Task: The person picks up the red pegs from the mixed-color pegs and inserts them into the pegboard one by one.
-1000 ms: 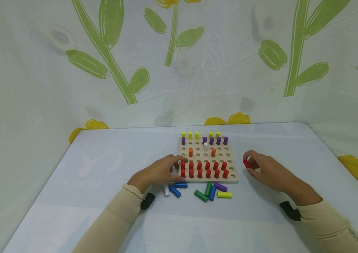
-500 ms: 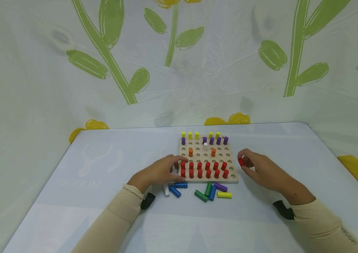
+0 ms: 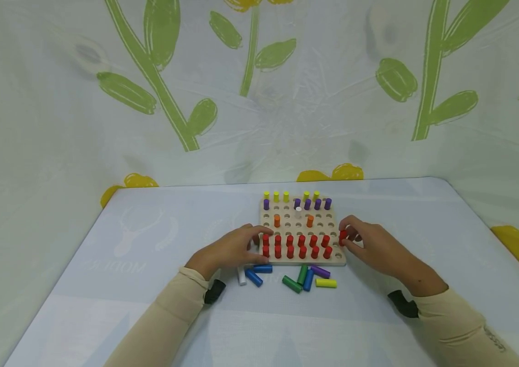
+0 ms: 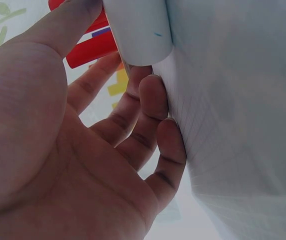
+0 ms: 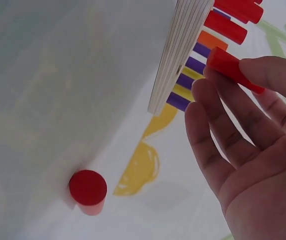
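Observation:
A wooden pegboard (image 3: 292,224) lies on the table, with two rows of red pegs (image 3: 302,240) at its near side. My left hand (image 3: 229,248) holds the board's left edge, thumb by the near corner and fingers bent alongside. In the left wrist view, a white peg (image 4: 142,32) partly covers those fingers. My right hand (image 3: 376,244) pinches a red peg (image 5: 230,69) between thumb and fingers. That peg is tilted in the right wrist view and stands right at the board's right edge in the head view. Holes near that side show at the ends of the red rows.
Loose blue (image 3: 253,278), green (image 3: 292,284), purple (image 3: 320,271) and yellow pegs (image 3: 326,283) lie before the board. Yellow (image 3: 285,196), purple (image 3: 307,204) and orange pegs (image 3: 309,221) stand farther back in it. Another red peg (image 5: 88,190) is on the table below my right hand.
My right hand has moved left with the red peg, from beside the board to its right edge. My left hand and the board have stayed in place.

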Demonstrator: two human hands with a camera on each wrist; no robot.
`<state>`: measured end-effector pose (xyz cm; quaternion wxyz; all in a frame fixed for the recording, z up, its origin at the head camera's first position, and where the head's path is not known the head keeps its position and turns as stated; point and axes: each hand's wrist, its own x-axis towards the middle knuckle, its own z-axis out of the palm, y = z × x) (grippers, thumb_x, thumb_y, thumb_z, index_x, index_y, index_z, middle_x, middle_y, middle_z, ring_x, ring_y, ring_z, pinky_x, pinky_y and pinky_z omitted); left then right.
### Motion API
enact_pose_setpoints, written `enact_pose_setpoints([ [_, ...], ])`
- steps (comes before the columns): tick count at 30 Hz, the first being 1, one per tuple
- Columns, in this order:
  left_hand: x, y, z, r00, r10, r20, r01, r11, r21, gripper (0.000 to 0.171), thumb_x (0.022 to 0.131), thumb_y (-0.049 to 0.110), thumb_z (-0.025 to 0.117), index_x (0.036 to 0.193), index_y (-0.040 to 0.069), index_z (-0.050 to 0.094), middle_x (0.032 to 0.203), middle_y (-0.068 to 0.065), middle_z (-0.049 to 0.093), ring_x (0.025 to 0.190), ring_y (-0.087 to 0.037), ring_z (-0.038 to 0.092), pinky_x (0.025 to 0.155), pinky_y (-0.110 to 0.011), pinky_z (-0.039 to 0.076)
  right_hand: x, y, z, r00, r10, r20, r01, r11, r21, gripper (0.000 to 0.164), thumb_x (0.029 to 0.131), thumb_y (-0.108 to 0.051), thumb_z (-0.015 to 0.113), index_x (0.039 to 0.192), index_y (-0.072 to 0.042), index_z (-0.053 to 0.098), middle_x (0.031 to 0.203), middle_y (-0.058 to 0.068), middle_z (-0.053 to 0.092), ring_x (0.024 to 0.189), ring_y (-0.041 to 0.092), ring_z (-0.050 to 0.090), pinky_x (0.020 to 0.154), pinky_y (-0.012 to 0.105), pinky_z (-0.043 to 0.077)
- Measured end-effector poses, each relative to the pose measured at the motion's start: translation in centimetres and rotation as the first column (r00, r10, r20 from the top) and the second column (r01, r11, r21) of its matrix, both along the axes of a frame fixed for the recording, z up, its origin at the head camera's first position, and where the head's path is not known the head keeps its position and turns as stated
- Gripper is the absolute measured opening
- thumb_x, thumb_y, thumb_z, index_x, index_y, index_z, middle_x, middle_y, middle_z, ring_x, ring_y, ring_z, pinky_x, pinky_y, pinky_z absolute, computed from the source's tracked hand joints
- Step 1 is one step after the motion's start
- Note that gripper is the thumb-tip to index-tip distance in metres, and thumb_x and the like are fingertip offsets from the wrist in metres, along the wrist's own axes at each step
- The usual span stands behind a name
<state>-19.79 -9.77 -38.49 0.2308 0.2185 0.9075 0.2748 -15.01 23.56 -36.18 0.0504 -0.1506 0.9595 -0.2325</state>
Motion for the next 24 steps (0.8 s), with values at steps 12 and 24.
enact_pose_setpoints([
  [12,0.15,0.07,0.16,1.0,-0.005,-0.008,0.005,1.0,-0.002,0.068,0.085,0.041,0.079,0.145,0.034,0.048,0.12,0.0,0.057,0.102,-0.018,0.054,0.09,-0.036,0.052,-0.07,-0.68,-0.15,1.0,0.007,-0.001,-0.007,1.0,0.019,0.03,0.093,-0.012,0.071,0.119,-0.012,0.055,0.103,0.004,0.074,0.097,0.022,0.07,0.084,0.041,0.06],
  [24,0.13,0.09,0.21,1.0,-0.003,-0.009,0.003,1.0,0.002,0.068,0.085,0.04,0.079,0.145,0.033,0.048,0.119,0.0,0.057,0.102,-0.018,0.054,0.09,-0.036,0.052,-0.04,-0.62,-0.35,1.0,0.011,-0.007,-0.011,1.0,0.026,0.03,0.092,-0.012,0.071,0.117,-0.012,0.055,0.102,0.005,0.074,0.097,0.024,0.07,0.085,0.043,0.059],
])
